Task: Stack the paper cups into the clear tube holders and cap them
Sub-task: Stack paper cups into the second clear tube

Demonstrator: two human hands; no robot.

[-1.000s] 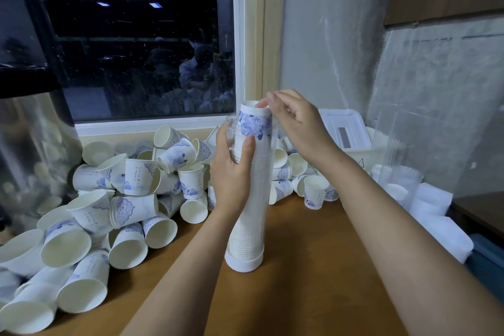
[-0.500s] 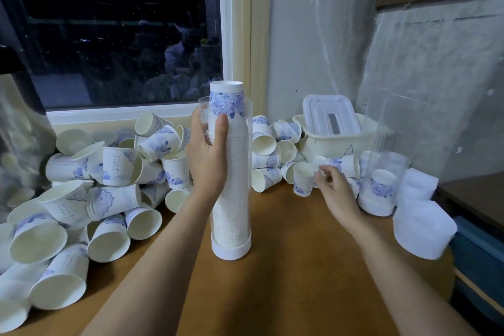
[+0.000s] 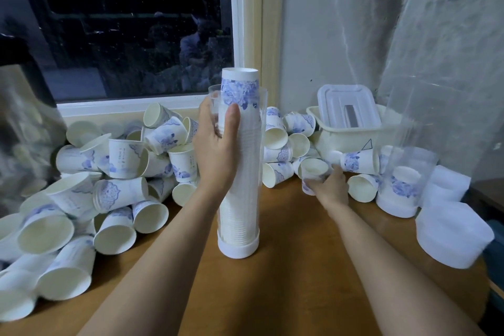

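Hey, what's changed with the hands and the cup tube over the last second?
The right hand left the top of the cup stack, moved down and right to the loose cups, and now grips a paper cup. The left hand still holds the clear tube upright on the table; the stack still pokes above its rim.

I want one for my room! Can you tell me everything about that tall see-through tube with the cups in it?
The clear tube is a tall, see-through plastic cylinder standing upright on the wooden table, seated in a white round base cap. It is packed with a stack of nested white paper cups; the top cup, printed with blue flowers, pokes out above its open rim, so no top cap is on. The left hand grips it near the top.
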